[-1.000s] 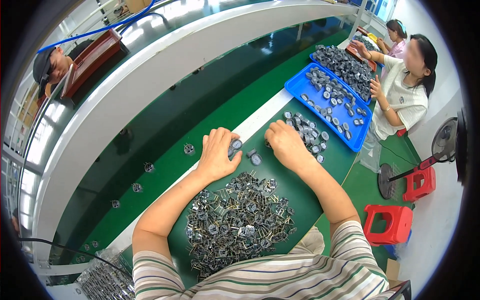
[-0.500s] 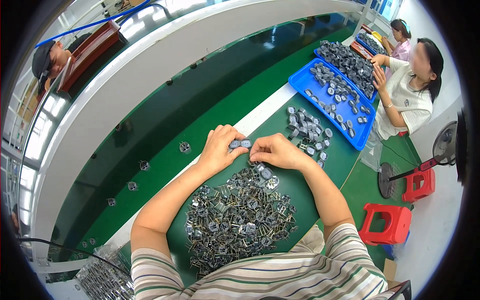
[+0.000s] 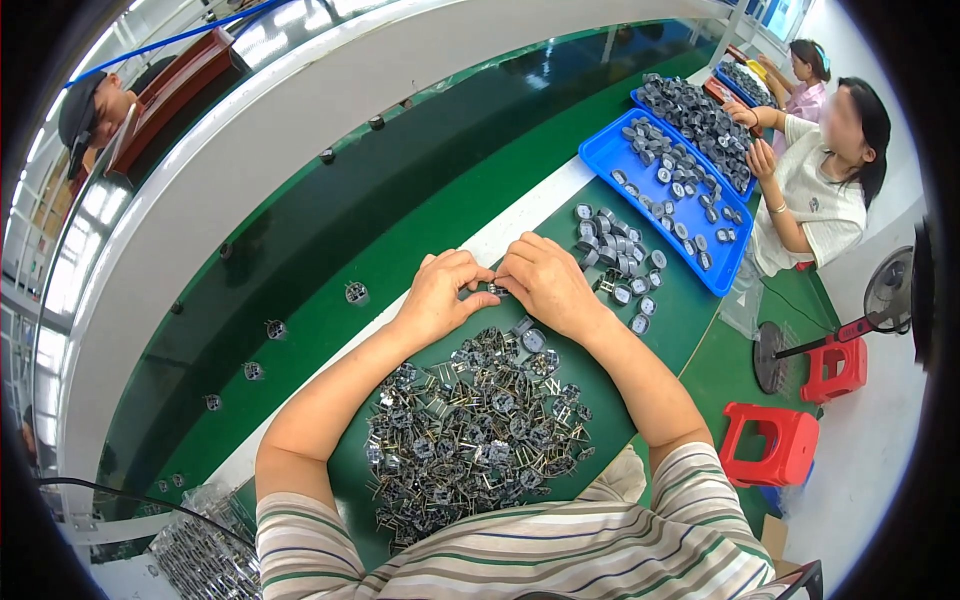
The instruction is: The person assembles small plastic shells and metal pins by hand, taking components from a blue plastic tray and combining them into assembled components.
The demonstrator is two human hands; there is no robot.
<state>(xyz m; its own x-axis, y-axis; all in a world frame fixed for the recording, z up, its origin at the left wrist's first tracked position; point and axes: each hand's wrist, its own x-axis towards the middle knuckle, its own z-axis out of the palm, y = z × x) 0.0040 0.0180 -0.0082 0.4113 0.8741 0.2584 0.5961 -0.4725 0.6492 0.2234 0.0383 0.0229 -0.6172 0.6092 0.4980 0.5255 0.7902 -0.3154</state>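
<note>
Over the green worktop (image 3: 665, 345), my left hand (image 3: 437, 297) and my right hand (image 3: 545, 285) meet fingertip to fingertip. Pinched between them is a small part with metal pins (image 3: 495, 289); fingers hide most of it. Whether the grey plastic housing is under it, I cannot see. Closer to my body lies a heap of dark pinned metal parts (image 3: 470, 440). A grey round-ended housing (image 3: 533, 340) rests at the heap's far edge. Several more grey housings (image 3: 610, 245) form a loose cluster right of my right hand.
Blue trays of grey parts (image 3: 725, 270) stand at the right, where two people work. A green conveyor belt (image 3: 330, 340) with spaced pinned parts (image 3: 276, 329) runs along my left. Red stools (image 3: 770, 440) and a fan (image 3: 890, 285) are at the right. Another person is beyond the belt.
My right hand has moved up from the heap's far edge to my left fingertips, where metal pins now show. The grey housing in my left hand is now hidden. Belt parts have shifted slightly left.
</note>
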